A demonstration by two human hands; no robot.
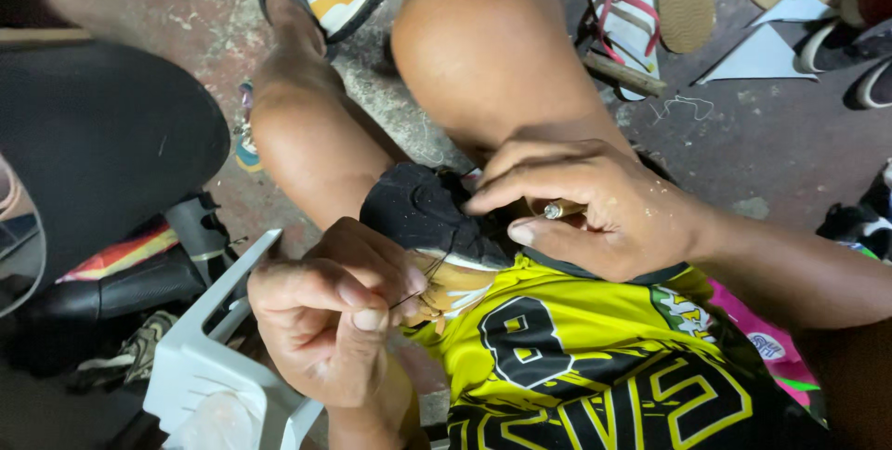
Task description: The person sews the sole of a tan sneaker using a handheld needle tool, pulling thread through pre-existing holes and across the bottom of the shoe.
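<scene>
Head view: left hand (325, 320) fingers pinch a thin dark thread (429, 275). Right hand (595, 208) fingers grip a wooden-handled metal awl (560, 210) against the black shoe with tan sole (432, 227), resting on the lap. Beyond, a striped flip-flop sandal (627, 13) lies on the concrete floor (771, 143).

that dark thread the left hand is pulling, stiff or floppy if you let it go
Probably floppy: the dark thread is very thin and runs in a slight curve from the left hand to the shoe. Likely very light, so it would drop slack. It may slip from a loose pinch, being so fine.
</scene>
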